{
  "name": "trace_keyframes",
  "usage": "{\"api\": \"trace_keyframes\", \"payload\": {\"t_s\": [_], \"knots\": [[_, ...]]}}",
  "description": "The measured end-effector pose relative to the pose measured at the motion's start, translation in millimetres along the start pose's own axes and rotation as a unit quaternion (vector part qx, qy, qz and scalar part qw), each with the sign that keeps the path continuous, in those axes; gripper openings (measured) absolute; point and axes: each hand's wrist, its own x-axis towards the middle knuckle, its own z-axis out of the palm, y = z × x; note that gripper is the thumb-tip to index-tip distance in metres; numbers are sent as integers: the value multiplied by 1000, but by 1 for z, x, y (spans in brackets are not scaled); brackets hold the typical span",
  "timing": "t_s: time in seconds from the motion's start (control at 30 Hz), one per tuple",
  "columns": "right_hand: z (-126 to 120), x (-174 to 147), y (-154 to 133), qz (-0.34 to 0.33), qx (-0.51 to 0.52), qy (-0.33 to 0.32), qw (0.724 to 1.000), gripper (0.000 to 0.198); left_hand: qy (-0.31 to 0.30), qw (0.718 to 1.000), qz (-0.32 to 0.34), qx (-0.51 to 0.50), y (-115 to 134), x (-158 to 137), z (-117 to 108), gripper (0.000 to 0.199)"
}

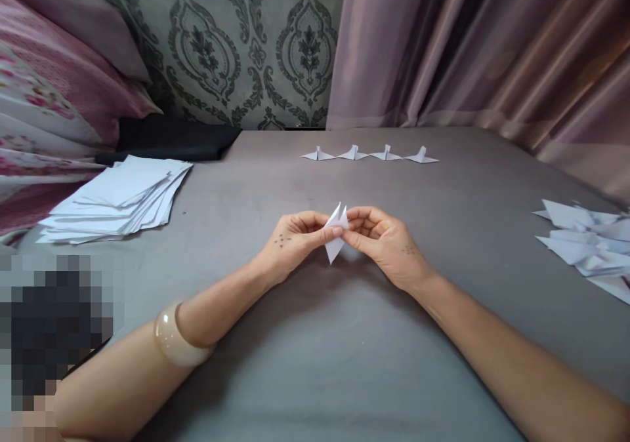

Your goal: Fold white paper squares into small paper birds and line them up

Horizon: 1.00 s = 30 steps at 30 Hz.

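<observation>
Between my two hands, above the grey surface, is a small piece of folded white paper [335, 248], with two narrow points upward and one point downward. My left hand [295, 240] pinches its left side, thumb across the front. From the right, my right hand [381, 239] grips the paper's other edge between thumb and fingers. The fingertips behind the paper are partly hidden. Farther back, several folded paper birds [354, 153] stand in a row, wings spread.
A stack of white paper sheets [118, 193] lies at the left, in front of a black cloth [177, 139]. Folded white paper pieces [585, 239] are heaped at the right edge. A patterned wall [256, 48] and pinkish curtains [418, 42] border the grey surface [315, 363].
</observation>
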Motion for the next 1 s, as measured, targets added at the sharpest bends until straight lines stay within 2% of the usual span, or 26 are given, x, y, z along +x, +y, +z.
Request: {"api": "trace_keyframes", "payload": {"t_s": [0.13, 0.47, 0.63, 0.73, 0.87, 1.0], "knots": [[3, -5, -7, -16, -30, -25, 999, 20, 0, 1000, -3, 13, -1, 0, 0, 23], [4, -5, -10, -60, -69, 5, 996, 10, -10, 994, 0, 110, -1, -3, 1, 28], [4, -7, -8, -67, -64, 27, 995, 12, -14, 995, -7, 103, 1, -2, 2, 27], [4, -6, -7, -56, -45, 11, 997, 8, -20, 997, -22, 72, 1, -3, 3, 27], [4, -6, -9, -49, -46, -29, 997, 15, -38, 997, -2, 65, 1, -4, 3, 26], [5, -7, -11, -74, -72, -9, 995, 18, -36, 995, -8, 91, 2, -5, 4, 27]]}}
